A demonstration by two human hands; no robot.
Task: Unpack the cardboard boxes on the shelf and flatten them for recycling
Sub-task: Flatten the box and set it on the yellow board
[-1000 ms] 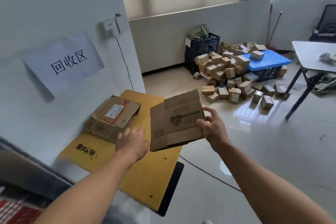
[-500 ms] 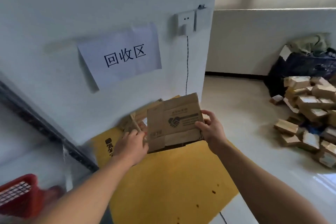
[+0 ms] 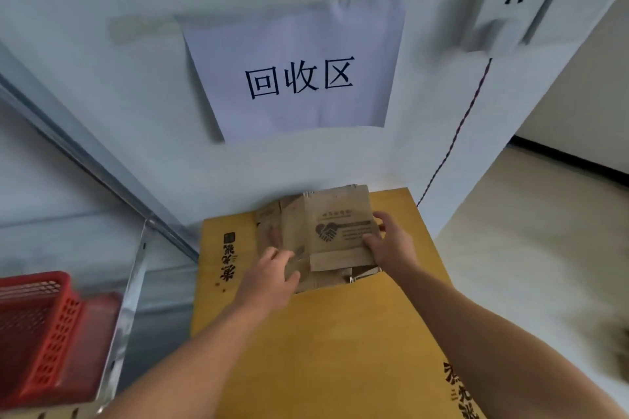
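On a yellow cardboard sheet [image 3: 323, 350] by the wall, left hand [image 3: 269, 274] and right hand [image 3: 391, 245] grip one flattened brown cardboard box [image 3: 337, 228] atop a flattened pile [image 3: 267, 216]; shelf unseen.

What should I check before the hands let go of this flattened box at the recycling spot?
1. Flattened box collapsed flat: ok.
2. Placed below the paper sign, on the yellow cardboard sheet: ok.
3. Lying over the cardboard pile by the wall: ok.
4. Right hand released: not ok, it grips the box's right edge.
5. Left hand grip at the lower left corner: cannot tell.
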